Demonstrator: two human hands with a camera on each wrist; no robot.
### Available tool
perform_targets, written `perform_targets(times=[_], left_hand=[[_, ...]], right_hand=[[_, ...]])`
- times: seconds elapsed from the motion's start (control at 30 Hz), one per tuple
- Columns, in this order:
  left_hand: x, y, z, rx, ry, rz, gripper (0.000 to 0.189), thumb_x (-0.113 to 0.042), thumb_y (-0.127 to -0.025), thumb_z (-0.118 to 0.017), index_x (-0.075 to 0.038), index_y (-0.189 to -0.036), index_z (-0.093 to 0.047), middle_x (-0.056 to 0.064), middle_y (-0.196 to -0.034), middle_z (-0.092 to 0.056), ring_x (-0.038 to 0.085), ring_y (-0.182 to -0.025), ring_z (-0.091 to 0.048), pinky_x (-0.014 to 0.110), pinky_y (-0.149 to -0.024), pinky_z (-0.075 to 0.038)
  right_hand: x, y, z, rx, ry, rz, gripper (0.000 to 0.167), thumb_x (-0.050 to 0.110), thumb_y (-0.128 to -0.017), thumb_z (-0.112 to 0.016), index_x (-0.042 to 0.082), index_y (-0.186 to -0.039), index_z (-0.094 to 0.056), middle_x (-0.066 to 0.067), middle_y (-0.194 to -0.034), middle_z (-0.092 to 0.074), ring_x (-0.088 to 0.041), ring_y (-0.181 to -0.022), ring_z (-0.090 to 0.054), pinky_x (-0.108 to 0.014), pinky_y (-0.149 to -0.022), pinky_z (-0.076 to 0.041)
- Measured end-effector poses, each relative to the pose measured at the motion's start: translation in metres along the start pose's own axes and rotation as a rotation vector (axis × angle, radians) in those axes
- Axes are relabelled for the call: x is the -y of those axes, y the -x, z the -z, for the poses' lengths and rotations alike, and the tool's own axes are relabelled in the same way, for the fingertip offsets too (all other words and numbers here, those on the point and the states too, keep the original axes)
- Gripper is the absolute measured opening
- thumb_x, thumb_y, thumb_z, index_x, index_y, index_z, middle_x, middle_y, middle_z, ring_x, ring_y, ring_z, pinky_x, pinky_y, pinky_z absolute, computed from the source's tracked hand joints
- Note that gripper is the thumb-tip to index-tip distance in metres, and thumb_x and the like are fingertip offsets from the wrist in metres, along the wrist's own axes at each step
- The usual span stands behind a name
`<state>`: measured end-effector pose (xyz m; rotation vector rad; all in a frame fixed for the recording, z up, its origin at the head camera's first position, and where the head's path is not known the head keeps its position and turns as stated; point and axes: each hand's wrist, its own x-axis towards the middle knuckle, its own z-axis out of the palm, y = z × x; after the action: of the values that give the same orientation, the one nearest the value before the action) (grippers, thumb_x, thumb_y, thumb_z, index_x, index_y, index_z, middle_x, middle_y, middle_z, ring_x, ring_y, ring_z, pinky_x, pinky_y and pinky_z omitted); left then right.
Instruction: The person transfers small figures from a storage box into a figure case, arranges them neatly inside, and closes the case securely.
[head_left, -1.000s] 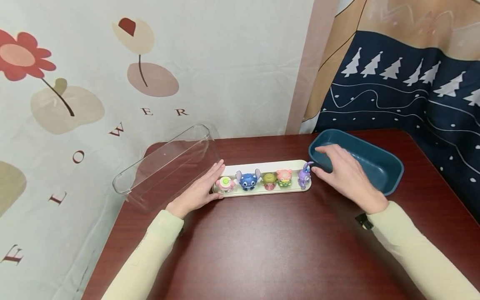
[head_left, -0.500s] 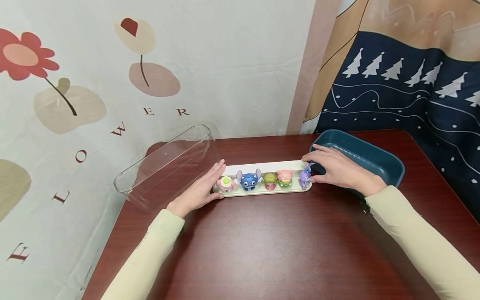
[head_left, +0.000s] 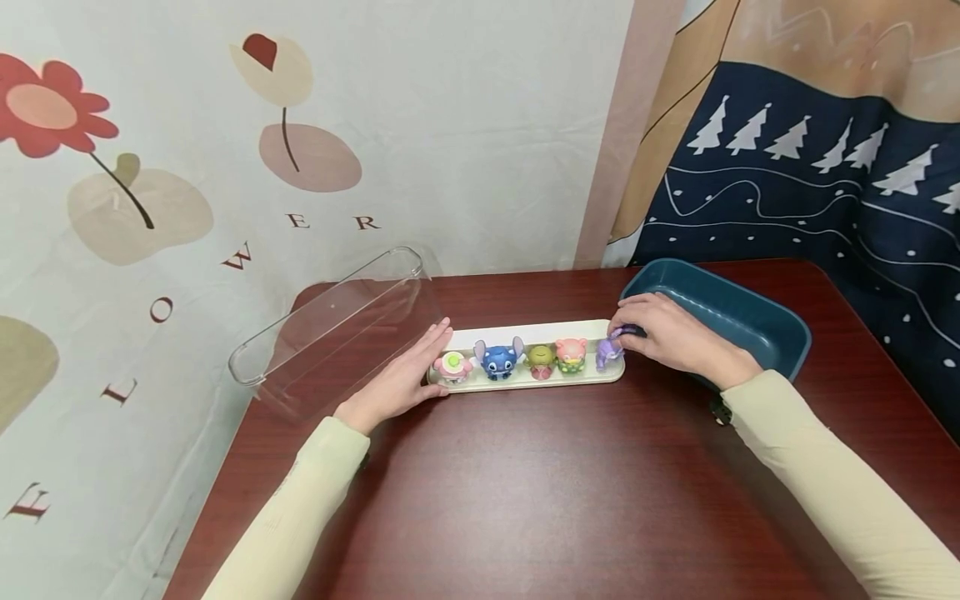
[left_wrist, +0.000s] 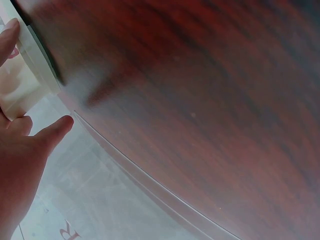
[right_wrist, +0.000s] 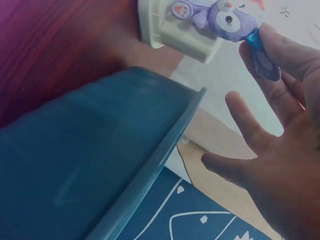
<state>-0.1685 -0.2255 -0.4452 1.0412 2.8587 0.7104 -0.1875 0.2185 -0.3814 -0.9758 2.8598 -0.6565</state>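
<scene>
A long cream tray (head_left: 525, 335) lies mid-table with a row of small figurines in it. From the left come a pink-and-white figurine (head_left: 453, 367) with a green top, a blue big-eared one (head_left: 499, 360), a green one (head_left: 540, 361) and a pink one (head_left: 571, 353). At the right end, a purple rabbit figurine (head_left: 609, 354) leans over; my right hand (head_left: 671, 337) pinches it by a long ear, between thumb and forefinger in the right wrist view. Fingers straight, my left hand (head_left: 397, 379) rests against the tray's left end.
A clear plastic cover (head_left: 337, 325) lies behind my left hand, towards the patterned cloth. To the right, just beyond my right hand, stands a dark teal bin (head_left: 750, 321). Everything rests on a reddish-brown table (head_left: 540, 492).
My right hand has moved left from above the teal bin's near edge to the purple rabbit figurine and now pinches its ear; the figurine has tilted. My left hand stays in place.
</scene>
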Motion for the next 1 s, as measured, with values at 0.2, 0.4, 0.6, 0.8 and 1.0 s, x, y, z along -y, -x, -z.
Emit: perform_targets(times=[0.2, 0.4, 0.6, 0.8, 1.0], left_hand=[[-0.0002, -0.0001, 0.0004, 0.006, 0.001, 0.004, 0.097, -0.01, -0.084, -0.087, 0.004, -0.16, -0.029, 0.018, -0.17, -0.02, 0.039, -0.155, -0.022, 0.051, -0.123, -0.025], [-0.0028, -0.0005, 0.0018, 0.02, -0.002, 0.018, 0.096, -0.011, -0.085, -0.086, 0.003, -0.161, -0.028, 0.017, -0.171, -0.019, 0.037, -0.156, -0.02, 0.05, -0.123, -0.024], [-0.0031, -0.0005, 0.0021, 0.015, -0.005, 0.012, 0.096, -0.01, -0.085, -0.086, 0.005, -0.16, -0.029, 0.018, -0.17, -0.02, 0.039, -0.155, -0.021, 0.05, -0.123, -0.024], [-0.0036, -0.0005, 0.0027, 0.009, -0.003, 0.009, 0.096, -0.01, -0.084, -0.087, 0.005, -0.16, -0.03, 0.019, -0.17, -0.021, 0.039, -0.155, -0.021, 0.051, -0.123, -0.025], [-0.0025, -0.0007, 0.0025, 0.023, -0.01, 0.023, 0.095, -0.011, -0.086, -0.086, 0.005, -0.16, -0.03, 0.019, -0.17, -0.02, 0.038, -0.155, -0.021, 0.05, -0.123, -0.024]], right_hand=[[0.0032, -0.0022, -0.0003, -0.004, -0.029, -0.011, 0.021, 0.008, -0.093, -0.078, 0.007, -0.113, -0.077, -0.013, -0.118, -0.073, -0.041, -0.127, -0.054, -0.063, -0.109, -0.039], [0.0042, -0.004, -0.0043, -0.007, -0.055, -0.014, 0.02, 0.008, -0.092, -0.078, 0.007, -0.112, -0.077, -0.013, -0.116, -0.073, -0.039, -0.122, -0.057, -0.06, -0.107, -0.044], [0.0048, -0.0037, -0.0057, -0.003, -0.048, -0.017, 0.02, 0.009, -0.093, -0.077, 0.006, -0.113, -0.076, -0.013, -0.115, -0.073, -0.037, -0.118, -0.058, -0.06, -0.105, -0.045], [0.0061, -0.0025, -0.0058, 0.004, -0.037, -0.051, 0.028, 0.014, -0.093, -0.078, 0.004, -0.119, -0.074, -0.015, -0.12, -0.072, -0.037, -0.118, -0.059, -0.06, -0.105, -0.046], [0.0068, -0.0016, -0.0068, -0.004, -0.042, -0.062, 0.041, 0.022, -0.093, -0.079, 0.005, -0.129, -0.071, -0.015, -0.126, -0.07, -0.036, -0.12, -0.058, -0.059, -0.105, -0.046]])
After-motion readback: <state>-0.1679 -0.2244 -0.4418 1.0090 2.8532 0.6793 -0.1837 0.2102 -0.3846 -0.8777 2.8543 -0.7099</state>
